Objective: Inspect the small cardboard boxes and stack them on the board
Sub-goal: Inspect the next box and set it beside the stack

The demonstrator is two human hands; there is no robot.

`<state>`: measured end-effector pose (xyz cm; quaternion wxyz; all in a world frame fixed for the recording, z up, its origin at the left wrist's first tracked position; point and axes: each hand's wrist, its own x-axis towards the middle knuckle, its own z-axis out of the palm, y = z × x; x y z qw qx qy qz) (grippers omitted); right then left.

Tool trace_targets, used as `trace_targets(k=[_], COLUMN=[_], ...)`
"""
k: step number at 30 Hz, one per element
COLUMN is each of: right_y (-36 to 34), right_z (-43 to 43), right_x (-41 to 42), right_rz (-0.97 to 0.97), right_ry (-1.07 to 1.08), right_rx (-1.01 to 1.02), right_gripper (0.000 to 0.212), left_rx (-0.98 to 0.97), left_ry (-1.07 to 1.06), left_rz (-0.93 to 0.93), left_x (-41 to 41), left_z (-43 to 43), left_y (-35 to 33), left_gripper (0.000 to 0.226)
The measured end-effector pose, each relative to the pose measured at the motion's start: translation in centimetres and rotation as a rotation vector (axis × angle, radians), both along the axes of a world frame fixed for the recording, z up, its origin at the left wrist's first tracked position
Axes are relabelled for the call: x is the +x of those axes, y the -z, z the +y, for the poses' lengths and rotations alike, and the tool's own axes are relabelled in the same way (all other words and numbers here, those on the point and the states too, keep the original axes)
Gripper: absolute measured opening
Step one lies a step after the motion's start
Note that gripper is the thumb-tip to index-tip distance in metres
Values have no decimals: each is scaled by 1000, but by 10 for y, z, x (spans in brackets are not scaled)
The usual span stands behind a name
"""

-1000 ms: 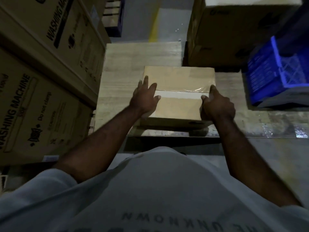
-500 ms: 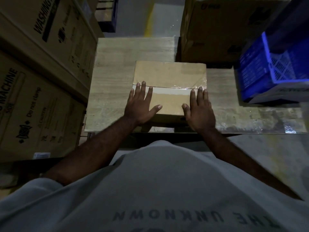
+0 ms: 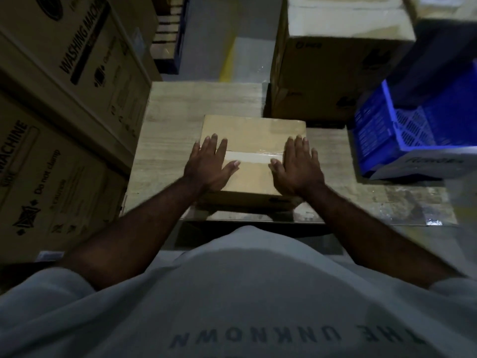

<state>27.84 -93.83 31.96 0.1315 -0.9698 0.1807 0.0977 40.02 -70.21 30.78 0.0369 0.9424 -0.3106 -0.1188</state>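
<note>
At far left stand washing-machine cartons (image 3: 64,112). Next, the left hand (image 3: 209,165) lies palm-down on the small cardboard box (image 3: 253,135), forearm reaching forward, fingers straight and spread, its grip flat and clasping nothing. The taped box sits on the wooden board (image 3: 175,112), near its front edge. The right hand (image 3: 296,167) mirrors it on the box's right side, grip likewise flat. A blue crate (image 3: 413,135) sits at far right.

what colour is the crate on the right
Blue, with a perforated mesh-like wall; the crate shows in the head view.
</note>
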Motion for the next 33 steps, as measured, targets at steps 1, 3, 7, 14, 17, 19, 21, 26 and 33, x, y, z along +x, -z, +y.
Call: trace_targets(k=[1, 3, 7, 14, 17, 19, 21, 26, 33], right_y=[-2, -5, 4, 17, 18, 19, 19, 20, 32], right_z=[-8, -22, -32, -27, -29, -28, -26, -11, 8], right_x=[11, 29, 39, 36, 38, 39, 37, 5, -87], right_rz=[16, 53, 46, -12, -14, -21, -33, -46, -95], right_ry=[-12, -40, -55, -31, -32, -23, 1, 84, 169], right_rx=[8, -12, -8, -3, -12, -16, -4, 82, 418], right_gripper=[85, 84, 85, 83, 83, 83, 83, 78, 86], left_rx=[9, 27, 48, 28, 30, 26, 2, -73, -368], left_ry=[-3, -16, -47, -90, -85, -92, -114, -169, -371], left_rz=[7, 42, 110, 114, 95, 94, 114, 162, 389], left_x=[10, 30, 44, 41, 41, 40, 37, 5, -57], left_z=[-2, -5, -7, -9, -10, -9, -7, 14, 62], left_y=[-2, -6, -6, 0, 1, 2, 3, 6, 26], left_gripper=[83, 83, 83, 81, 79, 78, 78, 74, 76])
